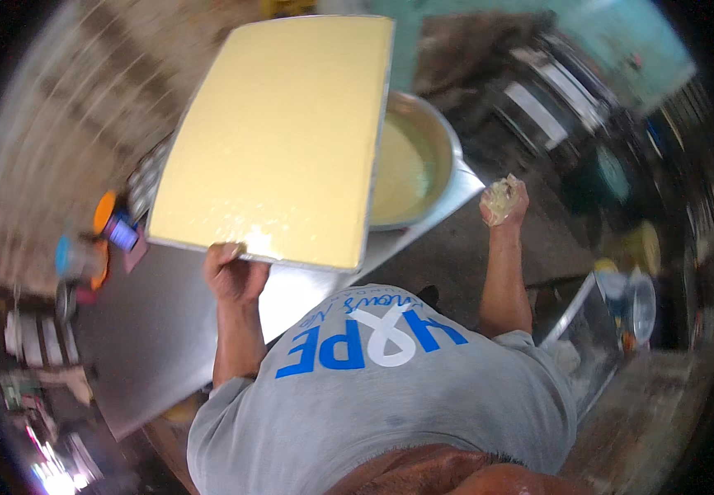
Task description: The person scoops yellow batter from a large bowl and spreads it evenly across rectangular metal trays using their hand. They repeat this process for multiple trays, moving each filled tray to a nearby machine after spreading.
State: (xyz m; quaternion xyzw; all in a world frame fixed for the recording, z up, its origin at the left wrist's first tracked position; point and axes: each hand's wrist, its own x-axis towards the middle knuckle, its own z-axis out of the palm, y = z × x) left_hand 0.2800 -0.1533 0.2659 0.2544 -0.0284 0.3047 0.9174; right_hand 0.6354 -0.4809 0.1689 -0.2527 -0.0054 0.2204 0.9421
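Observation:
My left hand (235,272) grips the near edge of a large rectangular sheet pan (298,262), with the thumb on top of the rim. A smooth layer of pale yellow batter (270,136) fills the pan to its sides. Behind the pan's right edge is a wide metal basin (457,148), partly hidden, with more pale liquid batter (403,167) in it. My right hand (505,201) is off to the right of the basin, its curled fingers coated in thick batter. Whether anything is inside those fingers cannot be made out.
The metal-topped table (152,346) carries the basin. Along its left side are an orange-lidded container (106,210) and a blue-lidded tub (72,257). Shiny metal tins (145,176) show behind the pan. At the right stands a clear-sided case (586,334) beside a translucent plastic container (643,306).

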